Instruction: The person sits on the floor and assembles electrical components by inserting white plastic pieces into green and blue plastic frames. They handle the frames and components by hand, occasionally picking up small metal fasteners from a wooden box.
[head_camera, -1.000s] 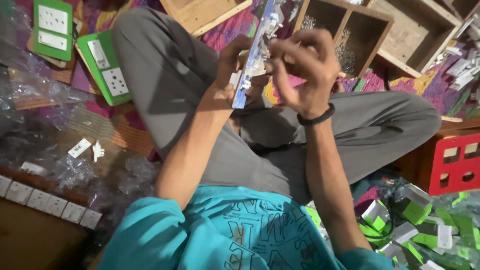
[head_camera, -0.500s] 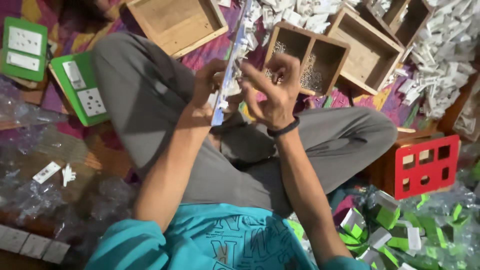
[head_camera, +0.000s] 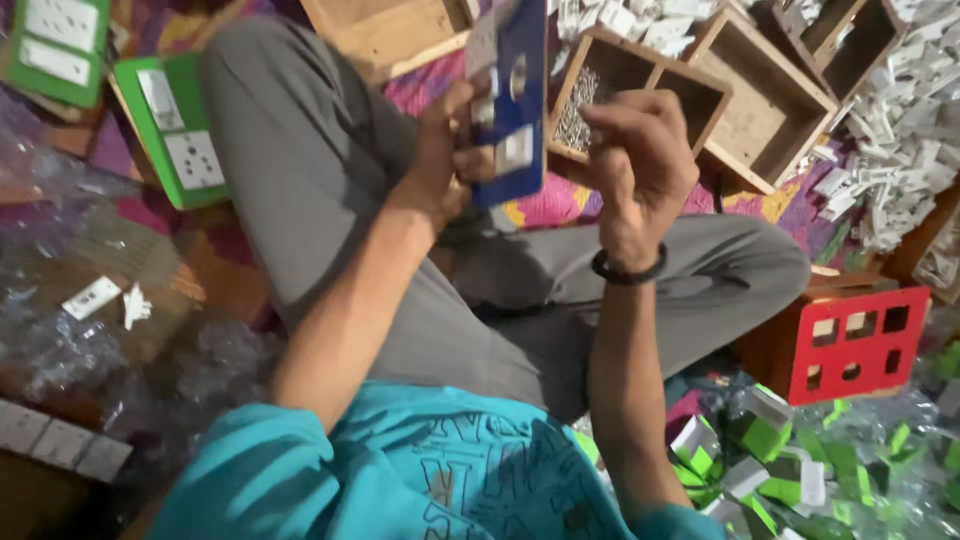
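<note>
Sitting cross-legged, a person grips a blue switch plate (head_camera: 512, 100) upright above the lap, left hand (head_camera: 447, 150) fingers wrapped on its left edge. Right hand (head_camera: 640, 160), fingers curled together, hovers just right, near a wooden screw tray (head_camera: 600, 95). Holding the plate steady seems wise.

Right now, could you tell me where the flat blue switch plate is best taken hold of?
Grip the flat blue switch plate by its left long edge, coming from the left, as the left hand does; it stands upright and thin, leaving its face clear for the right hand.
</note>
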